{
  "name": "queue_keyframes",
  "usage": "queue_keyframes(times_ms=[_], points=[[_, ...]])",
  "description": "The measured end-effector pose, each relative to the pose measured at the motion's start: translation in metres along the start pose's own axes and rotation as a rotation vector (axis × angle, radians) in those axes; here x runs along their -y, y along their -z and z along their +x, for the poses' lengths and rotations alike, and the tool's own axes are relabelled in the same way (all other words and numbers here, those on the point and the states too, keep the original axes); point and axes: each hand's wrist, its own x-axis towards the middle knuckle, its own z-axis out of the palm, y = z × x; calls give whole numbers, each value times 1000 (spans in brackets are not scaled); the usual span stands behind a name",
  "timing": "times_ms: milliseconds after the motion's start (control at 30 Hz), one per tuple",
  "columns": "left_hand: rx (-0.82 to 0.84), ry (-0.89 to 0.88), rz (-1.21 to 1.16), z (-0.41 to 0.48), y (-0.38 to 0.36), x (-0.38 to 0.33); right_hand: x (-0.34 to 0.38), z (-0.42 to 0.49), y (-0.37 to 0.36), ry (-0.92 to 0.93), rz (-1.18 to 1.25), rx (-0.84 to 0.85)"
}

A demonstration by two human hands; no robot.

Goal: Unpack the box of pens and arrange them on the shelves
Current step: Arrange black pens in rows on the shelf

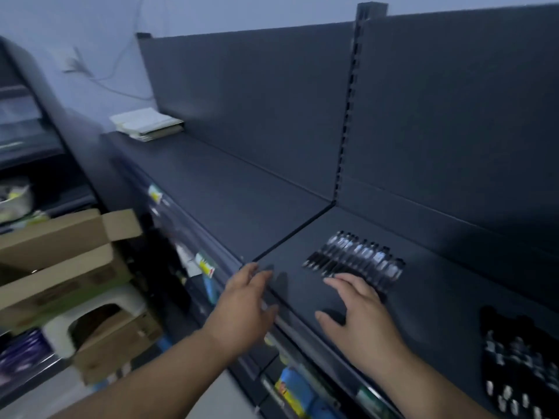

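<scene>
**Top shelf** (227, 182): dark, flat, running from 10 o'clock to 4 o'clock across the view.

**Row of pens** (354, 258): at 4 o'clock from centre. Laid side by side on the shelf, ends roughly level, slanted as a block.

**Second batch of pens** (520, 367): at 4 o'clock, far corner of the view. Also on the shelf, well apart from the first row; blurred, count not readable.

**Right hand** (360, 313): at 5 o'clock. Fingers straight and spread, holding nothing, tips at the near ends of the row; touching or just above, cannot tell.

**Left hand** (245, 300): at 6 o'clock. Fingers loosely extended and apart, holding nothing, over the shelf's front edge.

**Cardboard box** (60, 237): at 9 o'clock, flaps open, stacked on others beside a white stool (99, 297). Contents not visible.

**Stack of papers** (148, 125): at 10 o'clock, far end of the shelf.

**Step in hand, as judged:** squaring up a laid-out row, both hands free. Task partly done.

**Next move, as judged:** either a light push to level the near ends without fanning the row, or a reach toward 9 o'clock for more pens, then placement beside the first row.
</scene>
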Motion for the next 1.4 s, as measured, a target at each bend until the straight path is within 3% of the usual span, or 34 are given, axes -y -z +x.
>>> queue_keyframes(times_ms=[200,333,567,833,1100,1400], points=[[-91,234,84,-74,45,89,78,9,-52,218,28,72],[-103,434,72,-131,75,169,140,19,-108,282,-14,218],[-128,720,-40,-247,123,319,267,26,-224,257,-36,518],[-133,938,-78,-318,154,435,368,47,-307,267,-51,664],[-125,982,-97,-260,164,503,410,135,-351,298,-35,682],[-228,969,-79,-74,196,585,450,341,-394,403,53,632]])
